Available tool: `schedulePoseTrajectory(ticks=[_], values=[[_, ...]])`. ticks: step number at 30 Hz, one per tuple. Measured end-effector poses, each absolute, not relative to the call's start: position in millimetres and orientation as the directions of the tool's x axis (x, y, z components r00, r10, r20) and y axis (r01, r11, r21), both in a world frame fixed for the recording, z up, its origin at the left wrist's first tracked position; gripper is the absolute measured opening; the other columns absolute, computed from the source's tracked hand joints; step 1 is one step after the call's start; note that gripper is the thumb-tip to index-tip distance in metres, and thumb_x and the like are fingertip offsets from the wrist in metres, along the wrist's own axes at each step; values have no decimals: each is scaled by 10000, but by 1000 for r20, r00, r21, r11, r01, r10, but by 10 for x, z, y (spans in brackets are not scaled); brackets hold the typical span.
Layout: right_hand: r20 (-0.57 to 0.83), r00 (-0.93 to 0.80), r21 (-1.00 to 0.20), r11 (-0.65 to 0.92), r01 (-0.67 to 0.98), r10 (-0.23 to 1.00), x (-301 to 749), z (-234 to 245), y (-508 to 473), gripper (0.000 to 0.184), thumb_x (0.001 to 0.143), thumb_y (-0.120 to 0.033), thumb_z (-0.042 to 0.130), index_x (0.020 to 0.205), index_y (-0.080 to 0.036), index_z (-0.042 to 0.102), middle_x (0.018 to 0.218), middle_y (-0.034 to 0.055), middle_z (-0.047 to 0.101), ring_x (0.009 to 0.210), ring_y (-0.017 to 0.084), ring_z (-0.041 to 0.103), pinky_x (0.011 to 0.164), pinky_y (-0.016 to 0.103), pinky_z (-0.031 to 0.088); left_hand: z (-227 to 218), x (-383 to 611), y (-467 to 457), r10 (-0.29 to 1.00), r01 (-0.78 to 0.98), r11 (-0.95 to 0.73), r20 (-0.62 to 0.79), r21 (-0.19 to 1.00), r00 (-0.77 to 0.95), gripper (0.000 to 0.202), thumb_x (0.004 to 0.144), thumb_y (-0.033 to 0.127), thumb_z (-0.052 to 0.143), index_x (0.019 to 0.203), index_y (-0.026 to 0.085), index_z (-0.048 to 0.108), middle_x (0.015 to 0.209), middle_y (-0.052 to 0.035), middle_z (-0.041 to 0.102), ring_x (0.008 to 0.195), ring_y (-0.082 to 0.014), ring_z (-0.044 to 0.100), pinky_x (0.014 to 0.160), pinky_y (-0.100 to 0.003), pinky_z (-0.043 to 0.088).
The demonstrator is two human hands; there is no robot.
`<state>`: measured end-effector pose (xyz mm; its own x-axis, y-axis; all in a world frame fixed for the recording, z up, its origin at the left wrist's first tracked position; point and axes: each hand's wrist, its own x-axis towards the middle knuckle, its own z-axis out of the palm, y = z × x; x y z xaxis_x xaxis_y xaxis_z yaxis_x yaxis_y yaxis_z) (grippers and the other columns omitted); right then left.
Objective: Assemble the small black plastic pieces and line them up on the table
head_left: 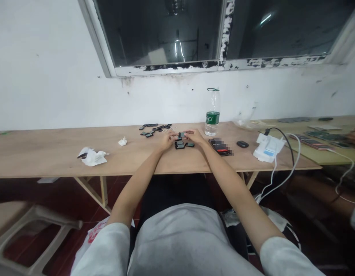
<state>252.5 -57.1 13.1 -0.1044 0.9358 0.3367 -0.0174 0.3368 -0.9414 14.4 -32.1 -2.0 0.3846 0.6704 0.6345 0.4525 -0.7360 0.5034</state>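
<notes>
Both hands met over one small dark module: your left hand (167, 139) and right hand (195, 136) pinched it between their fingertips, arms stretched straight out from your lap, wrists low on the wooden table (51, 147). That held module (182, 134) sat just above the table, between the two hands. You looked to be at the handling step on a single piece; at this distance it was too small to say what the fingers were doing to it. Any next move called for a fine fingertip grip and steady wrists. Just below the hands lay three like modules (182, 144), close together. Farther back was a scattered pile of dark parts (154, 128), and to the right a water bottle (212, 112).
</notes>
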Motion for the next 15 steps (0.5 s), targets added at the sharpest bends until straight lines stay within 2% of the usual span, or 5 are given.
schedulePoseTrajectory(ticks=[4,9,15], values=[[343,-136,-939,338,-58,929,2496,113,-552,202,866,-182,913,1038,-137,816,796,52,811,725,181,778,754,284,673,-37,155,-316,660,456,-743,650,490,377,227,1021,310,738,1176,173,832,1194,-132,730,1064,-265,708,852,-355,614],[332,-153,-943,326,-69,931,2479,88,-517,245,830,-216,960,1014,-137,818,754,47,806,695,174,769,745,275,674,-32,156,-275,648,457,-750,667,478,366,190,1023,327,737,1074,192,861,1130,-126,743,1082,-280,711,902,-400,631],[293,-166,-955,281,-92,942,2434,96,-566,269,787,-242,993,962,-139,817,846,73,843,707,185,788,706,269,687,-17,175,-299,674,430,-732,654,528,344,173,965,339,800,1038,198,867,1115,-122,791,1052,-286,750,943,-432,650]])
